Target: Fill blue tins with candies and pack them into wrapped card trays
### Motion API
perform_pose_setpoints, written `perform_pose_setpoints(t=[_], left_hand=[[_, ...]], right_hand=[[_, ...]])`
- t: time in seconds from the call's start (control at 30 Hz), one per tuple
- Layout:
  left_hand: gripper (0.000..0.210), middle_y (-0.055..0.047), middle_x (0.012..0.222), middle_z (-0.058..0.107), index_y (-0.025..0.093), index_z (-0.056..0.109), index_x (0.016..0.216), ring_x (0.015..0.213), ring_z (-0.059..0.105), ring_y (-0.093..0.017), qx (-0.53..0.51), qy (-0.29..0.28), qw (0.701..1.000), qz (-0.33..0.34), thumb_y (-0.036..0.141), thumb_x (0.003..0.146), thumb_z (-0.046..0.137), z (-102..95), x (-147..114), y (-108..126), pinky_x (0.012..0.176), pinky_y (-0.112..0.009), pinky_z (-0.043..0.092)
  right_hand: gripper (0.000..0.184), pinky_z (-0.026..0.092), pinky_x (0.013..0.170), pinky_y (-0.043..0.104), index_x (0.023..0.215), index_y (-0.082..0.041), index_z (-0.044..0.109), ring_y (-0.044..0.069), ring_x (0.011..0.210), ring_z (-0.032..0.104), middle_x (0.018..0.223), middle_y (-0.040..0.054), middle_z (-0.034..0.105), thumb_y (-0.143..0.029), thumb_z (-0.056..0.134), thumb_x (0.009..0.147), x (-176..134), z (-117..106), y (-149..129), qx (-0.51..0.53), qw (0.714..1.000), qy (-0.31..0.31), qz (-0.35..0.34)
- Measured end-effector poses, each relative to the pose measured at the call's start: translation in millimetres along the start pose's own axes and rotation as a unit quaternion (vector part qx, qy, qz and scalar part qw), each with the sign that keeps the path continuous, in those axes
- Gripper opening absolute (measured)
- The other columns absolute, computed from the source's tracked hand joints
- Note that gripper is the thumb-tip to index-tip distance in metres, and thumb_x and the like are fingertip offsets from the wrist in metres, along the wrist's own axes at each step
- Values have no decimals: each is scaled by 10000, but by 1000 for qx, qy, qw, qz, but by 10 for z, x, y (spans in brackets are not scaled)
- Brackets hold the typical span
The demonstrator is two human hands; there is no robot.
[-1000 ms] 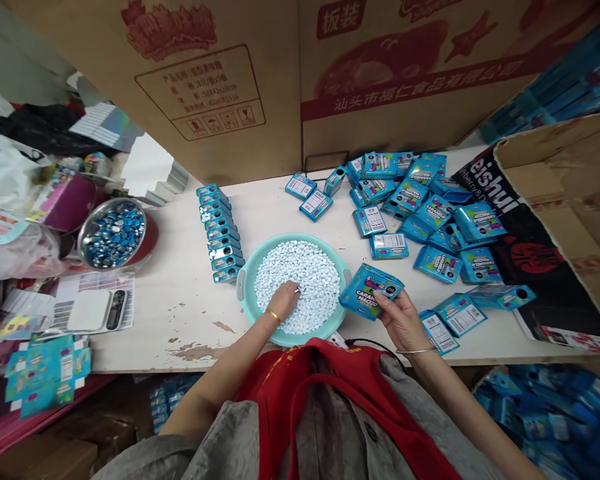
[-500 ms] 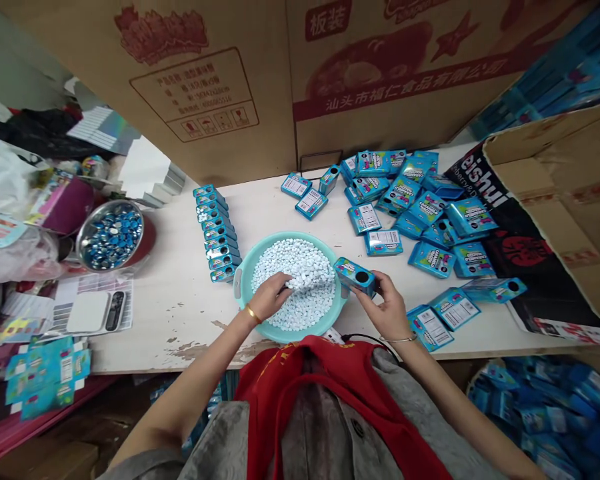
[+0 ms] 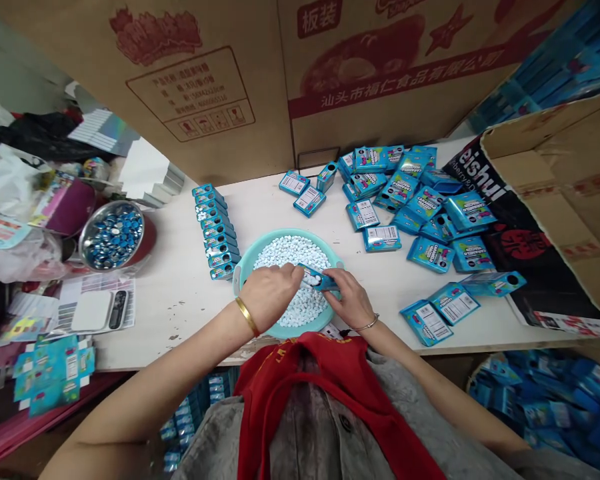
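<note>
My right hand (image 3: 351, 300) grips a small blue candy box (image 3: 321, 280) by its right end, tilted above the teal basin (image 3: 249, 257). Closed fingers of my left hand (image 3: 274, 295) meet the box's left end. Whatever they hold is hidden by the hand itself. White candies show at the box's end, right by the left fingertips. Below both hands, the basin is filled with small white candies (image 3: 293, 250).
Left of the basin runs a row of upright blue boxes (image 3: 219, 233) with round holes. A metal bowl (image 3: 147, 237) holds blue-silver pieces. Many blue boxes (image 3: 405, 187) lie piled at right, beside an open carton (image 3: 555, 180). Large cartons (image 3: 260, 147) stand behind.
My left hand has risen from the candies to the box. The right hand has brought the box leftward over the basin, and it now lies more tilted toward the left hand.
</note>
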State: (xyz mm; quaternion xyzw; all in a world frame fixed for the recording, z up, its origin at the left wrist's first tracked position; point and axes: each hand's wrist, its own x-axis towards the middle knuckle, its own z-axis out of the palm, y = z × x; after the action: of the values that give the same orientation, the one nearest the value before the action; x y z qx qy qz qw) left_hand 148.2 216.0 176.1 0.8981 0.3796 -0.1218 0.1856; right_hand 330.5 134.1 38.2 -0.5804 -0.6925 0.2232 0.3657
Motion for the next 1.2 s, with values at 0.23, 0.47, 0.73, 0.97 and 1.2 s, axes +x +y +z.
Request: perform_pose_setpoints(t=[0.23, 0.47, 0.73, 0.97, 1.2], left_hand=[[182, -81, 900, 570, 202, 567, 968, 860, 581, -237, 33, 25, 999, 0, 139, 892, 414, 9, -135, -181, 763, -377, 463], [222, -99, 899, 586, 161, 562, 908, 835, 612, -245, -35, -99, 986, -130, 14, 817, 422, 1200, -192, -975, 749, -377, 480], [208, -120, 1047, 592, 162, 522, 1034, 952, 600, -242, -145, -63, 983, -94, 107, 862, 421, 2070, 224, -595, 830, -362, 473], [335, -134, 1132, 567, 157, 453, 1155, 1012, 577, -240, -220, -8, 973, -65, 79, 832, 410, 2228, 449, -445, 904, -387, 461], [283, -135, 1138, 548, 141, 418, 1184, 1042, 552, -234, -245, 30, 969, 12, 239, 920, 436, 1637, 177, -557, 918, -380, 462]], right_hand=[[382, 483, 943, 464, 1201, -245, 500, 265, 1091, 570, 1137, 88, 615, -189, 502, 823, -47, 27, 70, 26, 999, 13, 30], [344, 501, 881, 434, 1157, -220, 521, 257, 1008, 603, 1098, 98, 624, -233, 536, 814, -83, -133, 196, 46, 994, 56, 87], [356, 501, 858, 401, 1152, -218, 527, 237, 966, 606, 1071, 82, 627, -293, 592, 810, -92, -237, 252, 45, 987, 89, 122], [375, 500, 852, 405, 1147, -208, 517, 233, 946, 611, 1057, 78, 624, -336, 621, 810, -136, -210, 306, 71, 981, 90, 154], [354, 505, 858, 423, 1164, -209, 516, 249, 984, 602, 1080, 94, 618, -310, 580, 831, -111, -282, 317, 8, 989, 84, 119]])
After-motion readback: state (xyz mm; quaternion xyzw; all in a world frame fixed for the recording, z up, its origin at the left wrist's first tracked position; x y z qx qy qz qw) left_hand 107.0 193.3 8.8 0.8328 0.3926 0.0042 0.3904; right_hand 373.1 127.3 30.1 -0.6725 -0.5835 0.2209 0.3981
